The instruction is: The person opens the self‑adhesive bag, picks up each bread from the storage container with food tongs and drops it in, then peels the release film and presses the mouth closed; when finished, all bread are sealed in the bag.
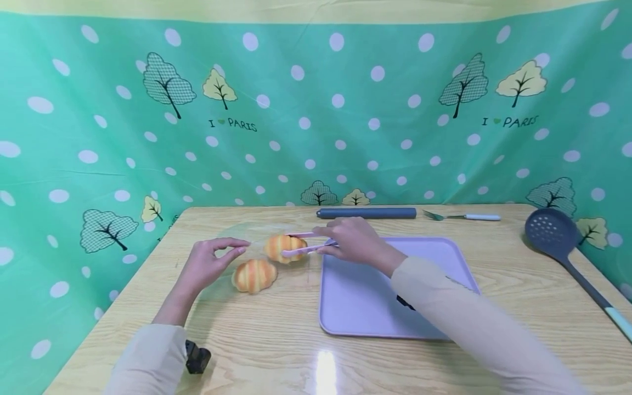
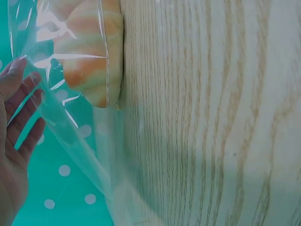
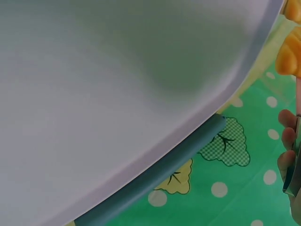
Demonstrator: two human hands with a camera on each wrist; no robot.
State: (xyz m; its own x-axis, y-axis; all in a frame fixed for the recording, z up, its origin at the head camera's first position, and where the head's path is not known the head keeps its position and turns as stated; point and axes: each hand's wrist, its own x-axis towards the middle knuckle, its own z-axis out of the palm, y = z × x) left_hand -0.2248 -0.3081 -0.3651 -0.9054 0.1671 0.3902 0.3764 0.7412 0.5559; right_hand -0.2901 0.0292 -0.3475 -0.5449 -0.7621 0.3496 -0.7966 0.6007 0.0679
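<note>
My left hand (image 1: 209,263) pinches the edge of a clear plastic bag (image 2: 70,125) between thumb and fingertips. One croissant-shaped bread roll (image 1: 254,275), striped orange and cream, lies inside the bag on the table. My right hand (image 1: 353,238) holds a pair of tongs (image 1: 300,251) with pink arms. Between the tong arms is a second bread roll (image 1: 276,246), just behind the first and by the bag's mouth. In the right wrist view, only the fingers (image 3: 288,137), part of the tongs and pieces of bread (image 3: 288,57) show at the right edge.
A lilac tray (image 1: 365,321) lies under my right forearm. Behind it, along the table's back edge, are a dark rolling pin (image 1: 367,213) and a fork (image 1: 481,217) with a white handle. A dark slotted skimmer (image 1: 550,230) lies at the right. A green dotted curtain (image 1: 316,131) hangs behind.
</note>
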